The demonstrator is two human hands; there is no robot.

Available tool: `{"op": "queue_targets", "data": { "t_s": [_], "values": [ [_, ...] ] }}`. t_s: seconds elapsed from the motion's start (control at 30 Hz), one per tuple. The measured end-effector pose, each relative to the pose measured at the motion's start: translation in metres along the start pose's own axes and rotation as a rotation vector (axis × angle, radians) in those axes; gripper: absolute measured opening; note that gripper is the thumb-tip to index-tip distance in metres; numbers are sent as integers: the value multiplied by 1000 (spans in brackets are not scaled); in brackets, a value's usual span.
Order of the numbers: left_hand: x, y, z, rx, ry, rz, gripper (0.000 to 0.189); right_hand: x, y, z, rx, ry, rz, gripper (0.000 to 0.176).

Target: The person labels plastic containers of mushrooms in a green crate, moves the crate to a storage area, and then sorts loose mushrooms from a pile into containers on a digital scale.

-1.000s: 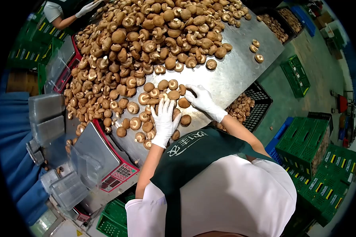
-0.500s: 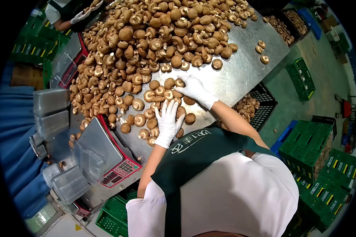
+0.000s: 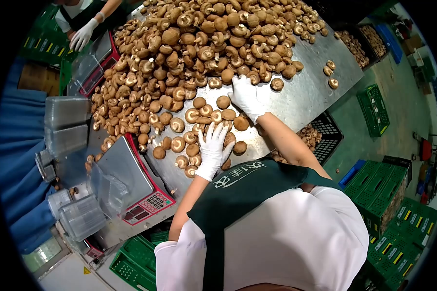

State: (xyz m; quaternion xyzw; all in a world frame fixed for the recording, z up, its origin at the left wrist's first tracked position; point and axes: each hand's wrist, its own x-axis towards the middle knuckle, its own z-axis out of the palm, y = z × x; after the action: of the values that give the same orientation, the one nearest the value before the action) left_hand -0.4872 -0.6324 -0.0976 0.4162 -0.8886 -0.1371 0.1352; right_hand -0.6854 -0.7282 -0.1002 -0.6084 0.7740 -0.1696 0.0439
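1. The right hand (image 3: 247, 94), white-gloved, has moved farther since half a second ago: then it was beside the small group of mushrooms, now its fingertips are at the near edge of the big heap. The fingers are bent; I cannot tell whether they pinch a mushroom.
2. The left hand (image 3: 211, 149), also gloved, stays palm down on the small group, its fingers a little spread and its thumb apart. One mushroom is between thumb and forefinger.
3. The small group of mushrooms (image 3: 192, 115) lies on the metal table (image 3: 296, 99), near side: brown round caps, some turned up with pale stems.
4. The big heap (image 3: 199, 41) lies beyond, piled high.
5. To the left is a red-edged scale (image 3: 124, 172).
6. At far left, a co-worker's gloved hand (image 3: 84, 35) now hangs downward.
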Motion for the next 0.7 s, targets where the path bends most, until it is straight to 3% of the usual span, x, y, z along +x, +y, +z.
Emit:
{"op": "queue_targets", "data": {
  "t_s": [0.13,0.17,0.27,0.33,0.37,0.43,0.5,0.57,0.7],
  "values": [
    [0,-1,-1,-7,-5,-3,57,-6,14,16,244,49,81,20],
    [0,0,-2,-7,-13,-5,57,-9,15,11,318,-50,129,18],
    [-1,-2,-2,1,-9,-4,56,-17,0,-24,356,-120,92,19],
    [-1,-1,0,4,2,5,55,-17,-15,-36,388,-118,42,30],
    [-1,-1,0,5,-3,-3,55,-12,-19,-28,390,29,-61,36],
    [-1,-1,0,-6,-4,-5,53,5,-34,-36,357,-62,-84,41],
    [-1,-2,1,-5,5,0,53,28,-36,-12,221,-144,-157,34],
    [-2,-3,3,-2,20,8,53,46,-45,5,54,-346,-67,33],
    [-2,-4,4,-4,50,23,54,60,-53,14,-56,-407,-114,30]
  ]
}}
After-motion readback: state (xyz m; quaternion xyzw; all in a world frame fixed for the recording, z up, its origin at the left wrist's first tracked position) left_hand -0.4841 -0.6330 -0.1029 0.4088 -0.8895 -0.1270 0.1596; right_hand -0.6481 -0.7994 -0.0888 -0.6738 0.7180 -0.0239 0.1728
